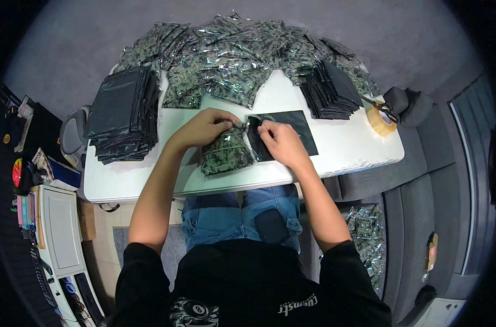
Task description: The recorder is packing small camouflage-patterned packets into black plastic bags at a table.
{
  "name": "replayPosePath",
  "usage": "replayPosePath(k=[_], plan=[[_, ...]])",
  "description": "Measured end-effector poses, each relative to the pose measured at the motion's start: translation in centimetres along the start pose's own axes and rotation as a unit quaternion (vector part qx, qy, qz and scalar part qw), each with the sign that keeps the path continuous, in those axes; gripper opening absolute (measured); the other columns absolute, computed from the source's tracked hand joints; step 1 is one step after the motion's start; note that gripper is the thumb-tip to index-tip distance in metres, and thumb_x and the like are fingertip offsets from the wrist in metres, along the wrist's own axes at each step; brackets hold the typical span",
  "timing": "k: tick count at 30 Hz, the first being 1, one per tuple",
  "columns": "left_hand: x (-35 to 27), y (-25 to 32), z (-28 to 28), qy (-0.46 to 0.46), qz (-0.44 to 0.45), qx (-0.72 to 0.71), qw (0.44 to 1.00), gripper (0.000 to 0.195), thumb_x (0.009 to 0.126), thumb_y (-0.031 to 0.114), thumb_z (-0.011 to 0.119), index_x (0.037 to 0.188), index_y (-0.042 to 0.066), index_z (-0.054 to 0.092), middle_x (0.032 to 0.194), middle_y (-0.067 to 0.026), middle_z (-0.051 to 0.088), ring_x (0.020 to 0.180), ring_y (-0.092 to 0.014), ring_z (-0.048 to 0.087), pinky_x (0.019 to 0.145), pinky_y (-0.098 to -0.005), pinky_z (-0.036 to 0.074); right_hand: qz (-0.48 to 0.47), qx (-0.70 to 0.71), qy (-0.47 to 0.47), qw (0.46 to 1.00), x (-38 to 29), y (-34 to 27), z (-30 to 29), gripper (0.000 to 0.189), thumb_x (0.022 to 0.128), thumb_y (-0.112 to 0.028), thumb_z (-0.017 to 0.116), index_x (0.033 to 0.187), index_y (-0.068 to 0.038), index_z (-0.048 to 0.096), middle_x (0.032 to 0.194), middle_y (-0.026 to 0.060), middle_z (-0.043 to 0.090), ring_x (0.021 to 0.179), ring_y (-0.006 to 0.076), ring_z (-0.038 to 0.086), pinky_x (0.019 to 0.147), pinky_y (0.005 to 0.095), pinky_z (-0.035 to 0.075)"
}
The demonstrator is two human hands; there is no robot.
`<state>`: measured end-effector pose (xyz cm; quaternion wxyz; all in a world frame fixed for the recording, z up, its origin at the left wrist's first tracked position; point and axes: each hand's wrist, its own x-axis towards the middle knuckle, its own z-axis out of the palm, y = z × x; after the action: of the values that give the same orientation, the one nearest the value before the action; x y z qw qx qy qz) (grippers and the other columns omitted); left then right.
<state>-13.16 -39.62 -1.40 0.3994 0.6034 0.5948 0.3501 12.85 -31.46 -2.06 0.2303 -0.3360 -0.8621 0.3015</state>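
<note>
My left hand grips the top edge of a clear plastic packet holding folded camouflage fabric, close to the table's front edge. Just right of it, my right hand pinches the left edge of a flat black plastic mailer bag lying on the white table. The packet's right side meets or nearly meets the bag's left edge. More camouflage packets are heaped along the far side of the table.
Stacks of black bags stand at the left and right. Black-handled scissors rest on a roll of tape at the right end. A grey sofa is beyond, with more packets low beside it.
</note>
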Motion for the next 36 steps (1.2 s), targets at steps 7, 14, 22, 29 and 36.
replayPosePath(k=[7, 14, 22, 29, 36], plan=[[1.8, 0.4, 1.3, -0.043, 0.063, 0.070, 0.995, 0.028, 0.106, 0.006, 0.063, 0.130, 0.003, 0.077, 0.107, -0.0063, 0.077, 0.098, -0.013, 0.067, 0.094, -0.0319, 0.054, -0.011, -0.026, 0.020, 0.999, -0.4, -0.3, 0.3, 0.027, 0.105, -0.025, 0.064, 0.095, -0.001, 0.071, 0.088, 0.0255, 0.073, 0.086, 0.0493, 0.071, 0.078, 0.0572, 0.054], [0.3, -1.4, 0.6, 0.142, 0.054, 0.037, 0.988, 0.022, 0.098, 0.003, 0.058, 0.114, -0.002, 0.073, 0.101, -0.0037, 0.075, 0.096, -0.014, 0.067, 0.093, -0.0313, 0.054, -0.027, -0.022, 0.023, 0.999, -0.4, -0.3, 0.1, 0.026, 0.105, -0.023, 0.064, 0.096, 0.000, 0.072, 0.093, 0.0249, 0.075, 0.088, 0.0482, 0.071, 0.080, 0.0562, 0.055], [0.3, 1.9, 0.3, -0.125, 0.042, 0.009, 0.991, 0.044, 0.096, 0.000, 0.051, 0.128, 0.003, 0.082, 0.112, -0.0097, 0.082, 0.101, -0.015, 0.070, 0.098, -0.0303, 0.054, -0.021, -0.039, 0.013, 0.999, -0.4, 0.1, 0.1, 0.024, 0.105, -0.023, 0.063, 0.097, -0.001, 0.071, 0.094, 0.0246, 0.075, 0.089, 0.0485, 0.071, 0.080, 0.0571, 0.055], [2.5, 0.2, 2.1, -0.097, 0.041, 0.082, 0.991, 0.045, 0.102, 0.002, 0.048, 0.138, 0.003, 0.075, 0.119, -0.0204, 0.081, 0.114, -0.023, 0.073, 0.107, -0.0347, 0.053, -0.029, -0.037, -0.015, 0.999, -0.6, -0.7, -0.2, 0.025, 0.107, -0.025, 0.060, 0.099, -0.003, 0.069, 0.094, 0.0243, 0.075, 0.092, 0.0488, 0.071, 0.081, 0.0583, 0.055], [3.0, 0.0, 3.5, -0.014, 0.016, 0.111, 0.994, 0.037, 0.105, 0.009, 0.056, 0.135, 0.000, 0.076, 0.115, -0.0192, 0.082, 0.102, -0.022, 0.075, 0.096, -0.0354, 0.057, -0.023, -0.034, -0.012, 0.999, -0.8, 0.0, -0.2, 0.024, 0.107, -0.024, 0.060, 0.099, -0.003, 0.069, 0.094, 0.0250, 0.074, 0.092, 0.0493, 0.071, 0.082, 0.0594, 0.054]])
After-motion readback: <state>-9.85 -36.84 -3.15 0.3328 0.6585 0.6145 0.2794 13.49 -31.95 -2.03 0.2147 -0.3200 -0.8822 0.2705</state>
